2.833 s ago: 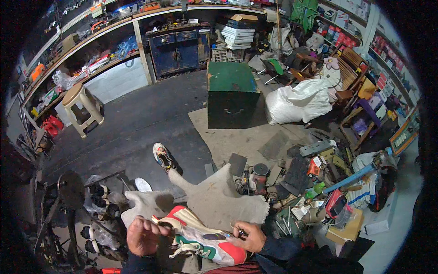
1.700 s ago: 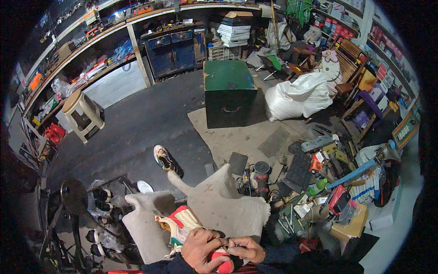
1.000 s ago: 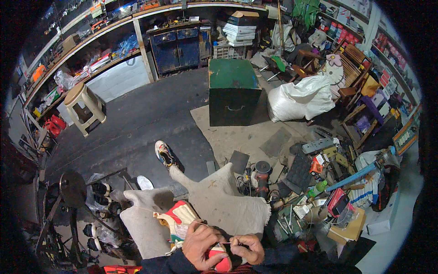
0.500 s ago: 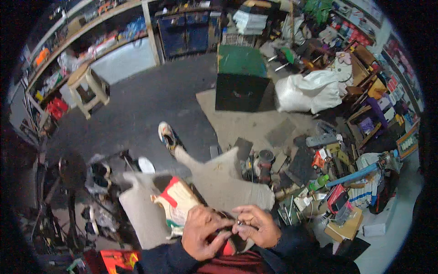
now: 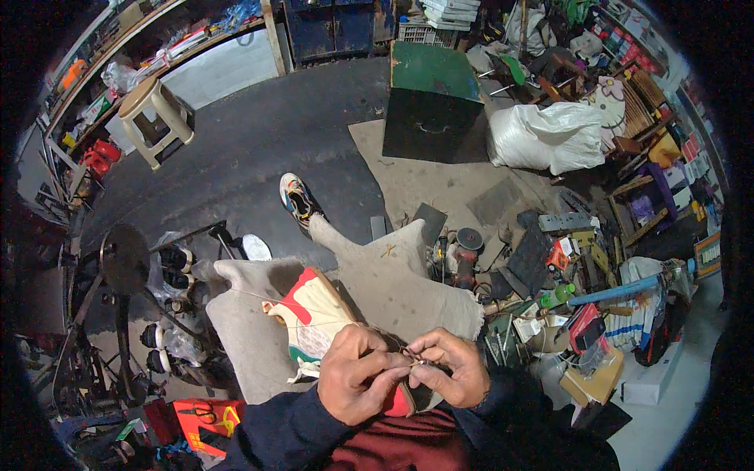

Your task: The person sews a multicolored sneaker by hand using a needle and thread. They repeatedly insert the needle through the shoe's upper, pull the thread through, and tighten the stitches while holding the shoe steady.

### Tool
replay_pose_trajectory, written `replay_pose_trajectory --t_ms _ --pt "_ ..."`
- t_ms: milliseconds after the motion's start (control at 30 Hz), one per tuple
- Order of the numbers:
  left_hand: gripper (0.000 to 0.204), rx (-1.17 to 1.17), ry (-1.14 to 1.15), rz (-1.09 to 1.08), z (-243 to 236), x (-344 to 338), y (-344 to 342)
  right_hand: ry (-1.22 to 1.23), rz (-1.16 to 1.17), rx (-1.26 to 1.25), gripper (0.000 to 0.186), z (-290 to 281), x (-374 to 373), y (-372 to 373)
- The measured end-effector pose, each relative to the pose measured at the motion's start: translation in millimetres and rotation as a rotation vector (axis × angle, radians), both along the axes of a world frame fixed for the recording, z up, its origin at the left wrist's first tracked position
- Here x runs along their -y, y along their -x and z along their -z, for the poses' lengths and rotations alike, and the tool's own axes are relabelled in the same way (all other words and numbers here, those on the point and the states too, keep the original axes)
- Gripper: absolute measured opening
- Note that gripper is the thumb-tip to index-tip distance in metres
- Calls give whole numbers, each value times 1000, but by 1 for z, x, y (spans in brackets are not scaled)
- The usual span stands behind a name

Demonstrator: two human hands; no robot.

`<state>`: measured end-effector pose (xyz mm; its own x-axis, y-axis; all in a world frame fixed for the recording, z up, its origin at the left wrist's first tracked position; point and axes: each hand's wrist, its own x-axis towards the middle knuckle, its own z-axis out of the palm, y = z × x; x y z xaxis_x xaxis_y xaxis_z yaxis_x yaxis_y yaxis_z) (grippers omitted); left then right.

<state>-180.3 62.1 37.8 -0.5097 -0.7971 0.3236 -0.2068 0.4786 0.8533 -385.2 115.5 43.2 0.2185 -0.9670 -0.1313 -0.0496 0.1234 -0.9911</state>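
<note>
My left hand (image 5: 360, 375) and my right hand (image 5: 452, 367) meet over my lap, thumbs and fingertips pinched together. Between them is a thin thread, looping above the fingers, and a small, slender piece (image 5: 418, 363) too tiny to name. Under and beside my left hand, a cream shoe (image 5: 318, 318) with red and green parts lies on a grey cloth (image 5: 377, 275) spread over my legs. Fine thread also trails across the shoe's far end. A red part (image 5: 399, 402) shows beneath my hands; my left hand hides the middle.
A black machine with a wheel (image 5: 124, 259) stands at the left. An angle grinder (image 5: 467, 247) and assorted tools crowd the floor on the right. Farther off are a green-topped box (image 5: 434, 71), a white sack (image 5: 547, 137) and a stool (image 5: 155, 118). Scissors (image 5: 200, 412) lie lower left.
The view has tilted downward, so the floor and far objects sit higher. Both hands stay close together at the lap, with the right fingertips now nearer the left ones.
</note>
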Motion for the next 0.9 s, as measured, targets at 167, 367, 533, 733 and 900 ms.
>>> replay_pose_trajectory --t_ms 167,367,533,733,900 --pt "8 -16 2 -41 3 -1 1 -43 2 56 22 5 -1 2" --pt "4 -36 57 -77 4 1 4 -67 19 114 20 6 -2 2" --pt "4 -17 47 -128 8 -3 2 -79 12 107 21 9 -2 1" --pt "3 -46 23 -165 12 -6 1 -194 2 72 22 5 4 6" --pt "5 -53 7 -195 15 -7 -2 -306 -128 -78 17 -5 12 31"
